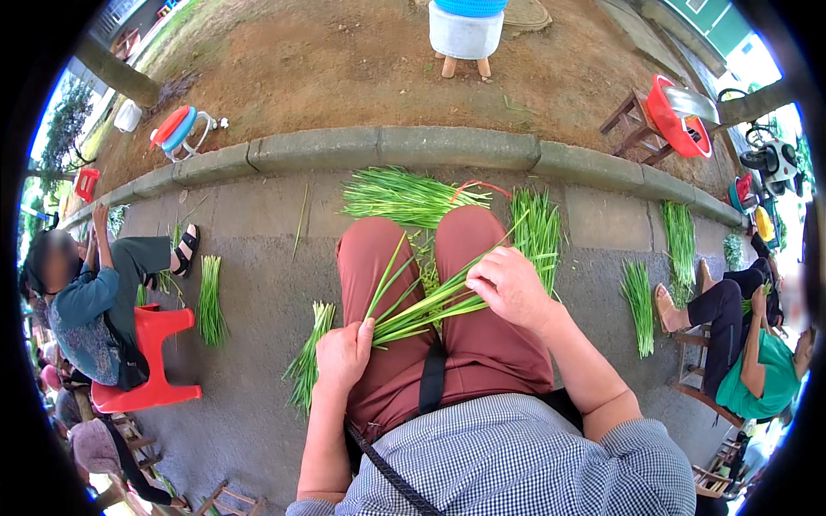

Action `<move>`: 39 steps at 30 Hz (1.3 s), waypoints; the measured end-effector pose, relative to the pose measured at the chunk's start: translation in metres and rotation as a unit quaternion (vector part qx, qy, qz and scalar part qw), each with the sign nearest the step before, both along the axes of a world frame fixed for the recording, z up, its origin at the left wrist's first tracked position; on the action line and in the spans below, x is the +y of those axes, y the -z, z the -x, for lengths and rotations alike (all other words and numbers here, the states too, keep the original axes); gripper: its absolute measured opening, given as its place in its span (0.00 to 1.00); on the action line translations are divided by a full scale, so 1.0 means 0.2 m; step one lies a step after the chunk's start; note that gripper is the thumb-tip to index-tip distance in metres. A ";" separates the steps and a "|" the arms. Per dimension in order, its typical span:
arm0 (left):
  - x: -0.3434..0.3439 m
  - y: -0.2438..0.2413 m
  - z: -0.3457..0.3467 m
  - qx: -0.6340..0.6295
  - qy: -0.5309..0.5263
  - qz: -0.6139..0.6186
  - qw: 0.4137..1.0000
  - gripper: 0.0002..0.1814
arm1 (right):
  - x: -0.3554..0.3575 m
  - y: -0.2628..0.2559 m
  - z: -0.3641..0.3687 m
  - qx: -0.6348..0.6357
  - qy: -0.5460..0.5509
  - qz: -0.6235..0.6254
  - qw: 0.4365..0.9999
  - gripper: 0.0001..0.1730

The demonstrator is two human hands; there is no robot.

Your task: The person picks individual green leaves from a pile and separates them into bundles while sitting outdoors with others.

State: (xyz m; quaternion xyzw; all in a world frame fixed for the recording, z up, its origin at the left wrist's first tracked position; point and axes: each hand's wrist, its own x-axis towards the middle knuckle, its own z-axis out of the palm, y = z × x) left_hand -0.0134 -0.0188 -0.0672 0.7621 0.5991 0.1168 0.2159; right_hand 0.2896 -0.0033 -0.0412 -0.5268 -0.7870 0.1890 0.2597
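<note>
A small bunch of long flat green leaves, like garlic chives (pixel 423 311), lies across my lap between my two hands. My left hand (pixel 345 353) is closed around one end of it above my thigh. Over the other thigh, my right hand (pixel 510 284) pinches the leaves with bent fingers. A large pile of chives (pixel 400 193) rests on the pavement beyond my knees, with a red tie (pixel 481 185) at its right end. Another pile (pixel 539 235) lies right of my knee. A smaller bundle (pixel 313 355) is on the ground beside my left hand. Loose leaves show between my knees.
A stone kerb (pixel 393 147) crosses ahead. A person on a red plastic stool (pixel 161 361) sits at left near a chive bundle (pixel 210 300). Another person (pixel 761 367) sits at right near more bundles (pixel 639 308). Beyond the kerb stand a white stool (pixel 466 32) and a red basin (pixel 677 122).
</note>
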 end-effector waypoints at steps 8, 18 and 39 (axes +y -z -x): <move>-0.01 0.01 0.01 0.012 0.005 -0.005 1.000 0.25 | 0.06 0.07 0.00 0.219 0.149 0.053 0.963 0.04; 0.00 0.00 0.01 0.016 0.003 0.012 1.000 0.26 | 0.25 0.10 0.13 0.163 0.066 -0.025 0.984 0.14; 0.00 0.01 0.00 0.009 -0.005 -0.002 1.000 0.25 | 0.21 0.21 0.24 -0.223 -0.089 0.011 0.971 0.05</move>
